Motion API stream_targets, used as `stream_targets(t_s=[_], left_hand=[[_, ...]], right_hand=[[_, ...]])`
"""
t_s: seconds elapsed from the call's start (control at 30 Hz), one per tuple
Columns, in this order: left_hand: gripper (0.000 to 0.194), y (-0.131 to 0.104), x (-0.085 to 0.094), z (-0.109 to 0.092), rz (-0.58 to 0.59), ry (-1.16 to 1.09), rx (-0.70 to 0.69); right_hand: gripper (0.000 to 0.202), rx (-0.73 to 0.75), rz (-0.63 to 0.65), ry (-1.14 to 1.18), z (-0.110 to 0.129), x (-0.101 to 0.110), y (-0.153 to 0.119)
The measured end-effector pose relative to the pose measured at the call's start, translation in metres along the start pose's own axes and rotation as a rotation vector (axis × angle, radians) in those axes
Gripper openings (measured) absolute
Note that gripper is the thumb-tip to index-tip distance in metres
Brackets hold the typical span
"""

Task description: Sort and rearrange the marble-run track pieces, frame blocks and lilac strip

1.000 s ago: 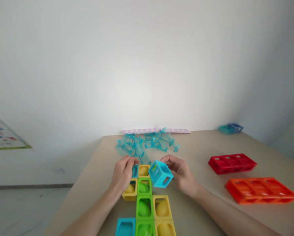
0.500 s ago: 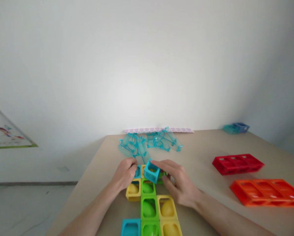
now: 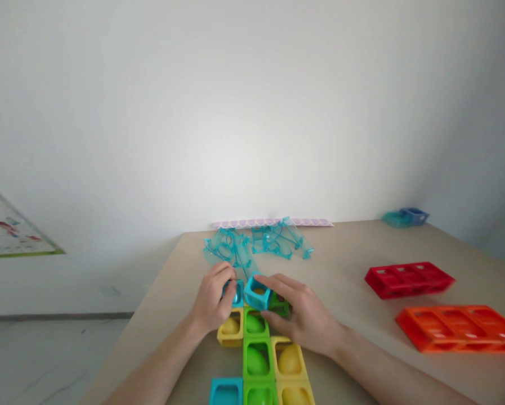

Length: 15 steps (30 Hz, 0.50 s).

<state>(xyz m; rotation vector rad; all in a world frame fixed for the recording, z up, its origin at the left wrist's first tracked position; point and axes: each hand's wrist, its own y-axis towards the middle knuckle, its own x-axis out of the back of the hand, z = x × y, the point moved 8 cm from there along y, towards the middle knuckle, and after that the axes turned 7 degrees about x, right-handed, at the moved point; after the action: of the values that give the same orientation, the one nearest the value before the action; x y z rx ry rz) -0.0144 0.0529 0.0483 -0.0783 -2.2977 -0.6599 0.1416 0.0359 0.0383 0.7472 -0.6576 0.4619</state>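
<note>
Green blocks (image 3: pixel 257 360) and yellow blocks (image 3: pixel 288 361) sit joined at bottom centre, tilted blue cube (image 3: pixel 256 297) at their far end looks unseated, right hand (image 3: pixel 310 316) gripping it, left hand (image 3: pixel 213 299) closed on the cyan block (image 3: pixel 238 295) (red strip (image 3: pixel 408 280), orange strip (image 3: pixel 459 331) loose, lower right).

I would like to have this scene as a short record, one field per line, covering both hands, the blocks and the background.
Left hand: fingers closed on the left blue block
Right hand: holding a tilted blue cube; green block beside it, partly hidden
Middle: column of green blocks, yellow blocks on both sides
Table, right: red strip, orange strip nearer
Far edge: translucent teal pieces, patterned strip by the wall
Unclear: whether the cube touches the blocks below
</note>
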Motion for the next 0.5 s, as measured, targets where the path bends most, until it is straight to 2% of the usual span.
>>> stream_targets(t_s=[0.1,0.23,0.3,0.37,0.47,0.5], left_hand=[[0.024,-0.002,0.011,-0.005,-0.114,-0.07,-0.038],[0.023,-0.006,0.03,0.005,-0.345,-0.169,0.029],[0.022,-0.006,0.028,0.009,-0.349,-0.208,0.036],[0.018,-0.006,0.022,0.008,-0.301,-0.225,0.011],[0.009,-0.008,0.014,0.002,-0.233,-0.286,-0.077],[0.013,-0.008,0.011,0.001,-0.202,-0.337,-0.089]], right_hand=[[0.058,-0.001,0.006,-0.02,0.0,0.0,0.001],[0.054,0.034,-0.004,-0.045,0.003,0.0,0.001],[0.051,0.061,-0.038,-0.051,0.004,0.001,0.0],[0.045,0.042,-0.113,-0.036,0.001,0.006,-0.002],[0.035,-0.088,-0.31,0.002,-0.014,0.02,-0.009],[0.034,-0.128,-0.381,0.01,-0.019,0.025,-0.013]])
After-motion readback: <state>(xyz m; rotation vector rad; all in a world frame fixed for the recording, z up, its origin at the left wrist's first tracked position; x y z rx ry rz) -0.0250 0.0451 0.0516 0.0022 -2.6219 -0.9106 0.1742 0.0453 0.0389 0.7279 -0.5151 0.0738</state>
